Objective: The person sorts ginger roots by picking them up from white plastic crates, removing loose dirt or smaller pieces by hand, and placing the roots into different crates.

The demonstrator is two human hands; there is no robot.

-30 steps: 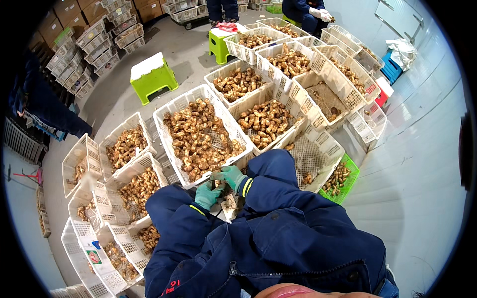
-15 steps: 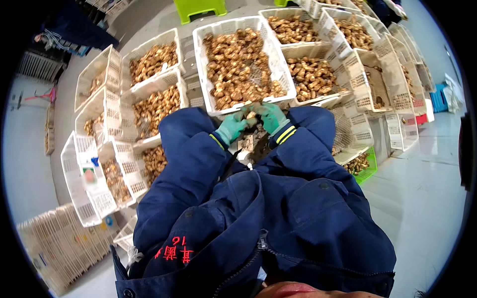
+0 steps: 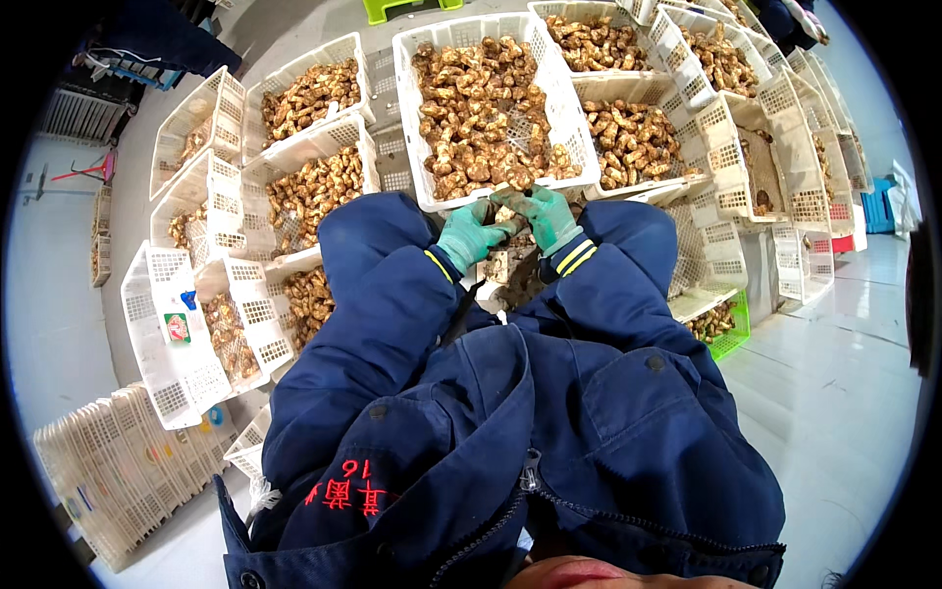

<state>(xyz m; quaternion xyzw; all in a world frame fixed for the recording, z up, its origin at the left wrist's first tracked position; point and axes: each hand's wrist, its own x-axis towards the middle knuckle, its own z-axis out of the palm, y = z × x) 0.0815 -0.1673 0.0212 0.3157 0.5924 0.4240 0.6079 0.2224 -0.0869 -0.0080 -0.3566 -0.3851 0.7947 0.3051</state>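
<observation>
Between my knees, my left hand (image 3: 469,237) and my right hand (image 3: 551,218), both in green gloves, are closed together on a small brown and whitish mushroom (image 3: 506,214). My fingers cover much of it. Just beyond my hands stands a white plastic crate (image 3: 574,118) with a broad layer of brown, pale-flecked mushrooms (image 3: 479,108) in it. Its near rim lies right by my fingertips. Below my hands, some pale and brown bits show between my legs, too small to make out.
More white crates of mushrooms (image 3: 316,191) stand to my left, and others (image 3: 633,142) to my right. A green crate (image 3: 731,329) sits by my right knee. Stacked white crates (image 3: 137,471) lean at the lower left. A green stool (image 3: 407,8) stands at the far edge.
The whole view has shifted slightly, with the crates now a little higher and to the right. My hands stay together at the near rim, and the fingers have turned a little around the mushroom.
</observation>
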